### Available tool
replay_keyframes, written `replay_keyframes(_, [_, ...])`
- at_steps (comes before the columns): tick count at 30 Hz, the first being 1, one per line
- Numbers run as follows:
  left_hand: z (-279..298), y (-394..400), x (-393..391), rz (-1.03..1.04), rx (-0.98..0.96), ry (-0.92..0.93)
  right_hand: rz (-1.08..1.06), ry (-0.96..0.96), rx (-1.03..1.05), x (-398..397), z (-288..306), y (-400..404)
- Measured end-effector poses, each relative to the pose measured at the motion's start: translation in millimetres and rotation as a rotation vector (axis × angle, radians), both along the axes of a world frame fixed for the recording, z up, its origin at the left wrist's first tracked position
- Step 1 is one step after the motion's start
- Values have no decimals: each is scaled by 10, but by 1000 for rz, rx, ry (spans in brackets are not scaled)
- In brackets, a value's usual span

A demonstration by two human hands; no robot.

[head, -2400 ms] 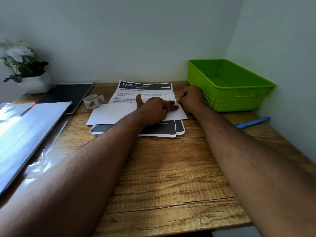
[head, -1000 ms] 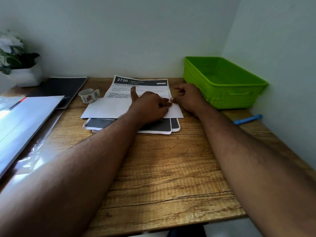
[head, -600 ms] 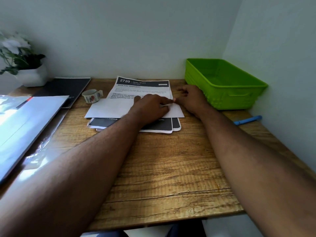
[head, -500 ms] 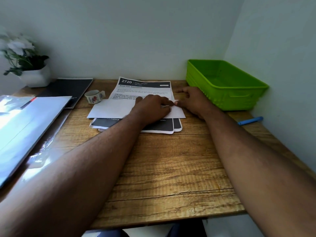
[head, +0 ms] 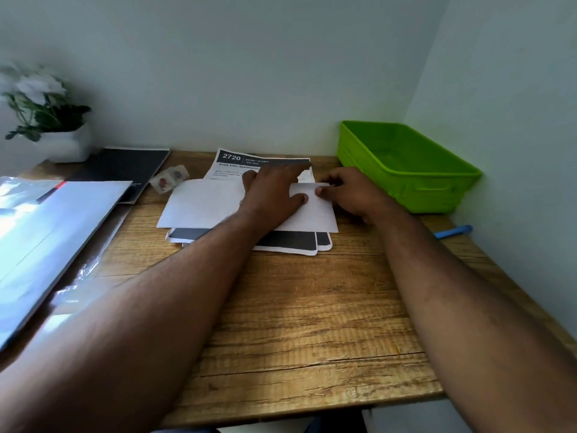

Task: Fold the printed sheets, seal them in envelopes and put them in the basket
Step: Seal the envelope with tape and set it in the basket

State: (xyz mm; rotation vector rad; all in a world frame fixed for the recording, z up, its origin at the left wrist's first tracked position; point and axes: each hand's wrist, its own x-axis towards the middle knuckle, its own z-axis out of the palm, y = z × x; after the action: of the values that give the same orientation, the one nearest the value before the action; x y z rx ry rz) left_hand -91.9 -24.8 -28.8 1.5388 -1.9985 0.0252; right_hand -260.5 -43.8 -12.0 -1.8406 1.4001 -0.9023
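A printed sheet lies at the back middle of the wooden desk, its lower part folded up so the blank side shows; the header "2720" still shows above the fold. It rests on a stack of more printed sheets. My left hand presses flat on the folded part, fingers stretched towards the far right. My right hand is at the sheet's right edge, thumb on top of the paper and fingers curled at the edge, pinching it. The green basket stands at the back right with nothing visible in it.
A roll of patterned tape lies left of the sheets, with a black notebook and a white plant pot behind it. A shiny plastic-wrapped white pack covers the left side. A blue pen lies by the right wall.
My left hand has opened from a loose curl and reached flat across the fold towards the far right. My right thumb has come onto the paper's right edge.
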Motion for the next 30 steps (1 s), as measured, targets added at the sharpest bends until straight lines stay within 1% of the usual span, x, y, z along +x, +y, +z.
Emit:
replay_keyframes(3, [98, 56, 40, 76, -127, 15, 38, -256, 5, 24, 124, 39])
replay_keyframes(5, [174, 85, 86, 144, -191, -11, 53, -377, -39, 26, 244, 64])
replay_keyframes(9, [276, 120, 187, 192, -262, -9, 10, -466, -185, -8, 361, 97])
replay_keyframes(15, [495, 231, 142, 110, -325, 58, -16, -581, -287, -74, 535, 165])
replay_keyframes(18, [689, 297, 109, 86, -291, 142, 1, -597, -326, -150, 657, 230])
replay_keyframes(20, [834, 300, 66, 58, -227, 226, 40, -599, -327, -205, 760, 252])
replay_keyframes(23, [1094, 256, -23, 4, -183, 392, 7, -593, -371, -288, 1041, 211])
replay_keyframes(25, [1310, 219, -125, -42, -190, 564, -76, -588, -438, -392, 1268, 132])
replay_keyframes(26, [1419, 200, -188, -79, -185, 683, -129, -564, -483, -451, 1370, 87])
replay_keyframes(28, [1644, 148, -334, -195, -150, 991, -258, -491, -564, -583, 1551, 9])
replay_keyframes(30, [1861, 67, -517, -322, -111, 1268, -325, -474, -561, -695, 1696, -44])
